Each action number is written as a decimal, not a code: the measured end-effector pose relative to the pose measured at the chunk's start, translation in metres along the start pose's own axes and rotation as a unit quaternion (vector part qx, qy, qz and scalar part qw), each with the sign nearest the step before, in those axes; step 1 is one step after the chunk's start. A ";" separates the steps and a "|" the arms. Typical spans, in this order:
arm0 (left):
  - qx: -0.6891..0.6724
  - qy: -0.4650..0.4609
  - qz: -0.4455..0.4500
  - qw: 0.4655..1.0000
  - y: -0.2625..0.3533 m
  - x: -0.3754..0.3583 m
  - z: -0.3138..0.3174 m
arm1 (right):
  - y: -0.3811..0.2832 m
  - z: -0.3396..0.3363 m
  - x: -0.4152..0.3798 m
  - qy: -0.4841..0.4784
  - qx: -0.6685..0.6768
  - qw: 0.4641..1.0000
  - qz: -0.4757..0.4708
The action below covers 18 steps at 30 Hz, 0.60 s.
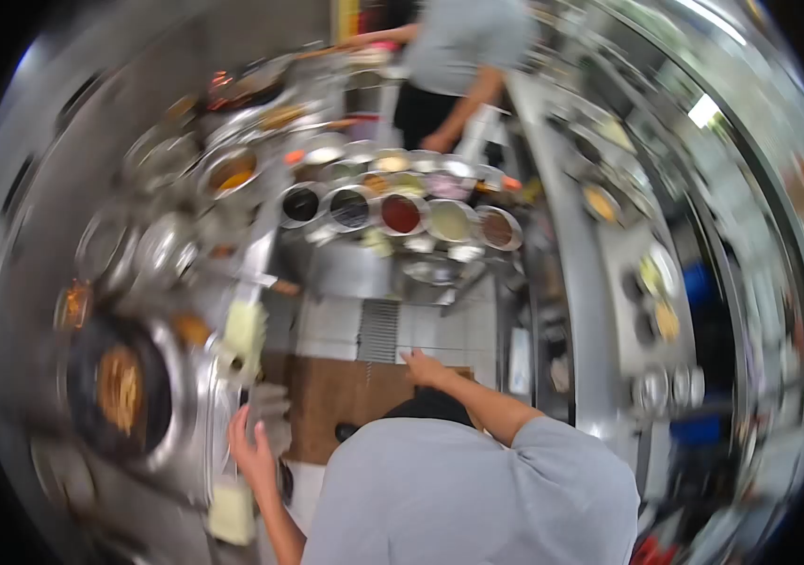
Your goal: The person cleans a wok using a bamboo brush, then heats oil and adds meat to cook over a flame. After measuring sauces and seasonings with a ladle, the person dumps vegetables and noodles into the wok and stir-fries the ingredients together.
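My left hand is beside the front edge of the stove, fingers apart and nothing in them. Left of it sits a dark wok with brownish-yellow food in it. Pale folded cloths lie along the stove edge, one cloth beyond my left hand and another cloth nearer me. My right hand hangs in front of my body over the brown floor mat. It looks empty, its fingers loosely apart and somewhat blurred.
Ahead stands a cart with several metal tubs of seasonings, among them a red-filled tub. A co-worker in a grey shirt stands behind it. A wooden-ended handle sticks out from the stove. On the right, a steel counter carries plates and bowls.
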<state>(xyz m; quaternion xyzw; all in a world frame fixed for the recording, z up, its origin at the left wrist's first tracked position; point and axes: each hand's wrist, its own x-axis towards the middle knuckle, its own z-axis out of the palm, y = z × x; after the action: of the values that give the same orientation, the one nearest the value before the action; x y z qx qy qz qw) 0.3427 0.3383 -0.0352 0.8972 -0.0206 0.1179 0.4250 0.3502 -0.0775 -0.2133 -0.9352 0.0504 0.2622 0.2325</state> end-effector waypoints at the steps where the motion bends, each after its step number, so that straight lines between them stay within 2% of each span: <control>1: -0.011 -0.032 0.038 0.999 0.009 0.003 0.013 | 0.021 0.002 -0.024 -0.052 -0.004 0.997 0.052; 2: -0.015 -0.057 0.029 0.998 0.017 0.007 0.027 | 0.048 0.010 -0.038 -0.031 0.022 0.996 0.078; 3: -0.015 -0.078 0.014 0.997 0.028 0.010 0.041 | 0.084 0.026 -0.047 -0.083 -0.012 0.995 0.055; 4: -0.016 -0.097 0.035 0.995 0.041 0.011 0.057 | 0.114 0.036 -0.058 -0.140 -0.049 0.989 0.026; 5: 0.030 -0.170 0.061 0.983 0.055 0.010 0.073 | 0.132 0.035 -0.076 -0.129 -0.032 0.990 0.038; 6: 0.078 -0.237 0.085 0.965 0.066 0.010 0.090 | 0.146 0.030 -0.095 0.032 0.072 0.997 -0.009; 7: 0.078 -0.250 0.101 0.960 0.079 0.010 0.107 | 0.161 0.023 -0.112 0.193 0.167 0.966 -0.053; 9: 0.180 -0.427 0.120 0.878 0.107 0.006 0.146 | 0.199 -0.006 -0.135 0.326 0.236 0.915 0.026; 11: 0.189 -0.466 0.121 0.856 0.138 -0.001 0.189 | 0.254 -0.050 -0.162 0.440 0.446 0.773 0.100; 12: 0.186 -0.469 0.147 0.851 0.166 -0.008 0.210 | 0.285 -0.083 -0.187 0.501 0.471 0.714 0.132; 13: 0.183 -0.472 0.172 0.845 0.192 -0.016 0.231 | 0.339 -0.097 -0.194 0.563 0.588 0.567 0.127; 14: 0.190 -0.477 0.179 0.839 0.213 -0.022 0.253 | 0.376 -0.131 -0.224 0.622 0.597 0.476 0.171; 15: 0.167 -0.499 0.205 0.825 0.232 -0.028 0.276 | 0.422 -0.148 -0.243 0.702 0.591 0.365 0.156; 16: 0.143 -0.521 0.228 0.810 0.252 -0.034 0.297 | 0.506 -0.144 -0.262 0.691 0.646 0.291 0.144; 17: 0.148 -0.524 0.232 0.806 0.278 -0.039 0.316 | 0.523 -0.175 -0.290 0.734 0.634 0.135 0.201; 18: 0.127 -0.572 0.245 0.772 0.307 -0.042 0.334 | 0.551 -0.196 -0.318 0.731 0.638 0.070 0.232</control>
<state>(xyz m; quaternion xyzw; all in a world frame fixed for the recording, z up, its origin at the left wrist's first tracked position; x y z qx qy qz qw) 0.3244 -0.1167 -0.0163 0.8094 -0.4642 -0.3150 0.1737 0.0505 -0.6653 -0.1271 -0.0972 0.5577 -0.6438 0.5148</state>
